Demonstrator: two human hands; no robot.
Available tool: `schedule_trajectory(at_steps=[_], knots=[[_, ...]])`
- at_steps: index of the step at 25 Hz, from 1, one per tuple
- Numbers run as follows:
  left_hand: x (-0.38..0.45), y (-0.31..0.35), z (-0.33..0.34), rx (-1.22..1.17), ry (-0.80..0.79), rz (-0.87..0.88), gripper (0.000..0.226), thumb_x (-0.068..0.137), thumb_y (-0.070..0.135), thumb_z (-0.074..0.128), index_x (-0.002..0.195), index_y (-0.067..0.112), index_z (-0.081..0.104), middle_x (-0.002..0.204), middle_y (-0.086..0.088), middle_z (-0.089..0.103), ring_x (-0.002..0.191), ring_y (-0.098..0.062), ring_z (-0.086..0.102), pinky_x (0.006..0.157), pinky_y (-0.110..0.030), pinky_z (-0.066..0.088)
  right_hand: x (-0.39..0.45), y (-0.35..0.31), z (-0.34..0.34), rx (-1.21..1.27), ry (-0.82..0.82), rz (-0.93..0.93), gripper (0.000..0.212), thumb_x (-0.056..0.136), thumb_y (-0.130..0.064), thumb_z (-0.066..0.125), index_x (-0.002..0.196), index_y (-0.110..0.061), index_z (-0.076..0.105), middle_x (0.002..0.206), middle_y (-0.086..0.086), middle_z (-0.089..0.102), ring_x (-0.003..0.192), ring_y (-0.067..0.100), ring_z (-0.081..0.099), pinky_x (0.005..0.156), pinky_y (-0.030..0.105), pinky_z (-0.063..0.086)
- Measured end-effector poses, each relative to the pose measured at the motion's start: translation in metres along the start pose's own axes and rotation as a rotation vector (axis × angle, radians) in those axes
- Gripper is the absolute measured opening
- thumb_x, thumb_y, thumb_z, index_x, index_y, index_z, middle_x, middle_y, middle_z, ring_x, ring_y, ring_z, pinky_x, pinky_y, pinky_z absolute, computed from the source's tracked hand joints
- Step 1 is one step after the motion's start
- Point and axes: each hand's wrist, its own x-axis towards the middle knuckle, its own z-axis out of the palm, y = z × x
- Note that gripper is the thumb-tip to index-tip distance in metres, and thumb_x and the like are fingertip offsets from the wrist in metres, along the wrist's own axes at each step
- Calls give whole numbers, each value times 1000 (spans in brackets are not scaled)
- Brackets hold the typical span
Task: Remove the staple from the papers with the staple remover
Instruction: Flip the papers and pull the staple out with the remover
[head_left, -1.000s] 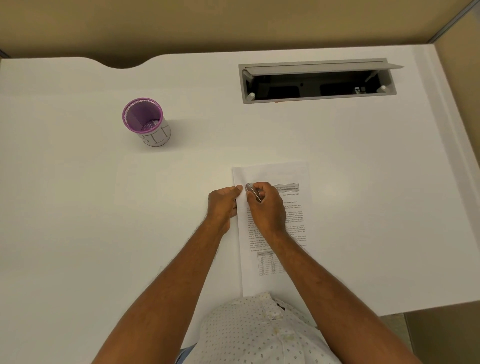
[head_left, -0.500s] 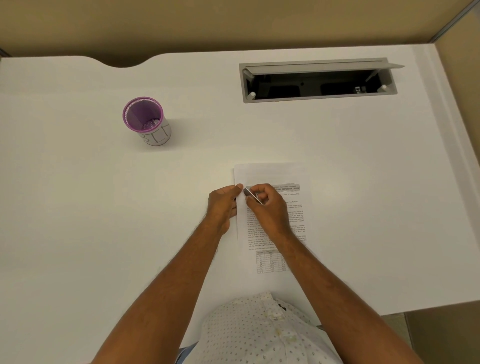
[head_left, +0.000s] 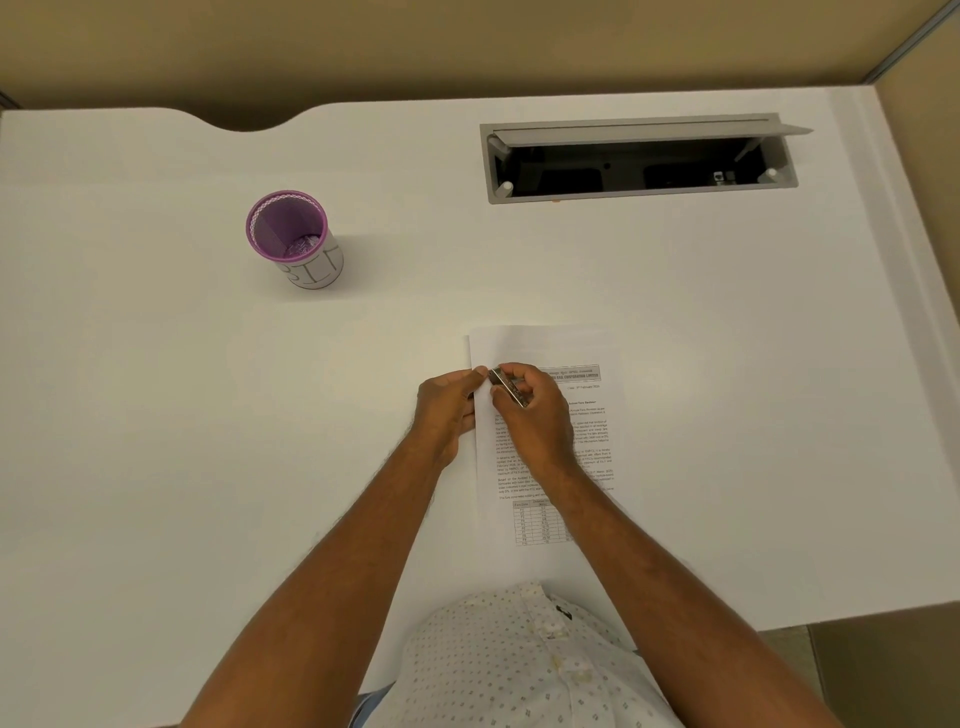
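On the smooth white desk (head_left: 156, 467), a stack of printed papers (head_left: 550, 447) lies flat in front of the seated person, long side running away from the body. The top sheet is matte white, with a boxed heading, blocks of small text and a ruled table near its lower end. The staple itself is too small to make out.

The right hand (head_left: 535, 410) rests on the upper left part of the papers, its grip closed around the staple remover (head_left: 510, 387), a slim, flat metallic tool with a dull sheen. The tool's tip points to the papers' left edge near the top corner. The left hand (head_left: 447, 410) lies beside that edge, fingers together and pressed flat, with the fingertips touching the margin just beside the tool's tip; it holds nothing.

Well apart, to the far left, stands a round purple mesh cup (head_left: 293, 236) with a white paper label wrapped around it; something small and crumpled lies at its bottom. A grey rectangular cable hatch (head_left: 639, 158) is set into the desk's far side, its lid raised over a dark recess.
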Motion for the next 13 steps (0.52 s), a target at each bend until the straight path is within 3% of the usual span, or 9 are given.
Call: schedule_trajectory(at_steps=[6,13], knots=[[0,0,1,8,9,7,30,94,25,74,116,4,75,100,-14,82,94,-30,79,87,-44,65,0,-1,5,-42,51,19,31,94,-44,66,124,-36,67,110,-21,61,91,-2,60,71,18,41],[-2,1,6,19,58,8,32,96,24,73,118,2,73,107,-18,79,102,-36,76,84,-41,65,1,-2,11,-106,95,9,31,97,-45,63,126,-32,67,116,-11,64,96,4,58,77,26,45]])
